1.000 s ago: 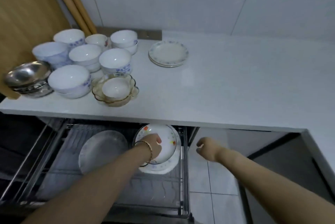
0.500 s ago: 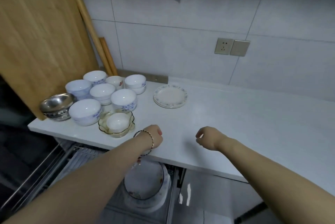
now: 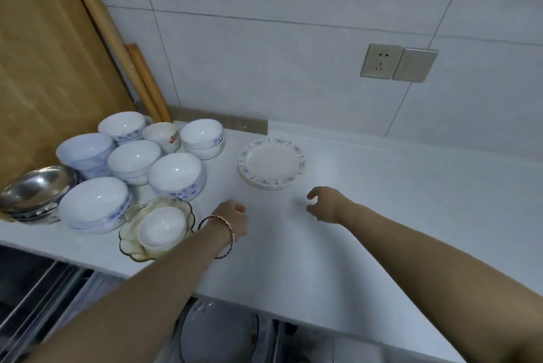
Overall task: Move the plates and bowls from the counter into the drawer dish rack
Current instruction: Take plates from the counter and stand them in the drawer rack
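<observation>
The left hand (image 3: 232, 217) is clenched, the right hand (image 3: 326, 205) loosely curled, both empty above the white counter (image 3: 411, 180). Just beyond them lie plates (image 3: 271, 163), with bowls (image 3: 174, 174) leftward and a tiled wall (image 3: 293, 69) behind.

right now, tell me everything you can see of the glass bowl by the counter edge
The glass bowl looks clear and amber-tinted, with a scalloped rim. It stands upright on the white counter near the front edge, with a small white bowl nested inside. A larger blue-patterned bowl sits close on its left; the left hand is just right of it, apparently not touching.
</observation>
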### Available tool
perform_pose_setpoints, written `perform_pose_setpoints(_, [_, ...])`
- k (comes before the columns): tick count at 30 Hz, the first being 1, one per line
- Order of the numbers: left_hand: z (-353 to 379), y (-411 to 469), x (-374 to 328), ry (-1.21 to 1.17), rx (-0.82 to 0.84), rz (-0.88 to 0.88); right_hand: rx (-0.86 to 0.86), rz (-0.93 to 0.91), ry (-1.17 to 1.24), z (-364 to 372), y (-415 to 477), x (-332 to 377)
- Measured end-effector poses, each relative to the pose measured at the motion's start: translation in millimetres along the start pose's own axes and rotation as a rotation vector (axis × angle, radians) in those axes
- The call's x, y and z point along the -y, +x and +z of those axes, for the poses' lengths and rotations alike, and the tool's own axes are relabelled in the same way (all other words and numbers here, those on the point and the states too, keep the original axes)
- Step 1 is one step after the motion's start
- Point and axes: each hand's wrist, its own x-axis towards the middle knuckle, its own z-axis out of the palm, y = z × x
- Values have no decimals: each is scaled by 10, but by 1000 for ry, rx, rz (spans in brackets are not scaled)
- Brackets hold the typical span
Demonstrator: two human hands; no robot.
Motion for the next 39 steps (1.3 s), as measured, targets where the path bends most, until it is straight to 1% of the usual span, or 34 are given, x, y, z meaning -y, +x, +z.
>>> perform_pose_setpoints(6, [199, 1084, -207, -145, -41, -171, -65, -13, 39, 4, 1226, -140])
perform_pose_setpoints(8, [321, 1612, -266, -224, -113, -222, -84, 0, 51, 26, 1728, -222])
perform_pose_setpoints(10, [419, 2009, -313, -167, -207, -203, -106, 19, 82, 34, 2147, -275])
perform_pose_setpoints(12, [496, 2252, -347, -240, -236, -228, -124, 52, 128, 4, 2489, -291])
perform_pose_setpoints(14, [529, 2429, -356, -309, -264, -279, -141, 116, 254, -24, 2781, -306])
perform_pose_setpoints(16, [548, 2580, -320, -330, -273, -307, -128, 156, 348, -30, 2997, -340])
perform_pose_setpoints(19, [566, 2707, -258, -339, -272, -318, -97, 150, 400, 3, 3159, -415])
perform_pose_setpoints(23, [584, 2663, -246, -423, -351, -274, -117, 154, 498, 43, 3163, -451])
perform_pose_setpoints(27, [556, 2397, -198, -468, -334, -285, -140, 156, 531, 128, 2877, -443])
perform_pose_setpoints(33, [417, 1583, 56, -535, -284, -273, -148, 92, 573, 252, 2058, -402])
perform_pose_setpoints(39, [61, 590, 597, -469, -268, -177, -151, 24, 496, 554, 957, -172])
